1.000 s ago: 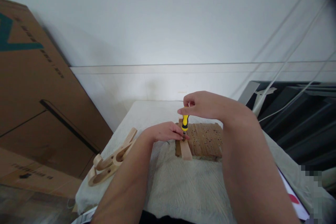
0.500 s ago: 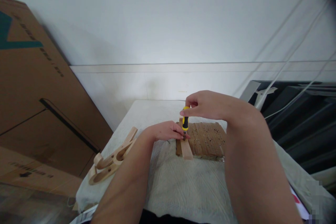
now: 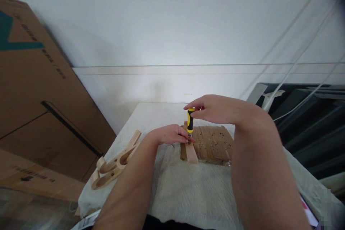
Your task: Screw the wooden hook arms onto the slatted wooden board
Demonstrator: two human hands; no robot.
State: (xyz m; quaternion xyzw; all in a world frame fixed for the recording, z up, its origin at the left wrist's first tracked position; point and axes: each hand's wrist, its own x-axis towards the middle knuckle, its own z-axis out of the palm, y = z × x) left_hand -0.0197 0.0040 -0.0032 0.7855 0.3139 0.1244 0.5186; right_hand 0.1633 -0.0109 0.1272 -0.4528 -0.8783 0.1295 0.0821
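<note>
A yellow-and-black screwdriver [image 3: 190, 122] stands upright, its tip at a small dark piece of hardware on a pale wooden strip [image 3: 192, 153]. My right hand [image 3: 211, 108] is around the top of its handle, thumb at the side and index finger stretched over the end. Beside the screwdriver's tip, my left hand [image 3: 174, 134] has its fingers pinched together low on the strip; what they pinch is too small to make out. Under the strip lies a brown corrugated cardboard block [image 3: 212, 145] pitted with many small holes.
Curved pale wooden pieces [image 3: 118, 165] lie on the left of the cloth-covered table [image 3: 183, 194]. A large cardboard box [image 3: 40, 90] stands at the left. Behind the table is a white wall [image 3: 167, 25]. Dark ridged material [image 3: 304, 125] and white cords are at the right.
My right hand's fingers have shifted on the handle, the index finger now reaching out over its top. The left hand and the wooden strip have stayed in place.
</note>
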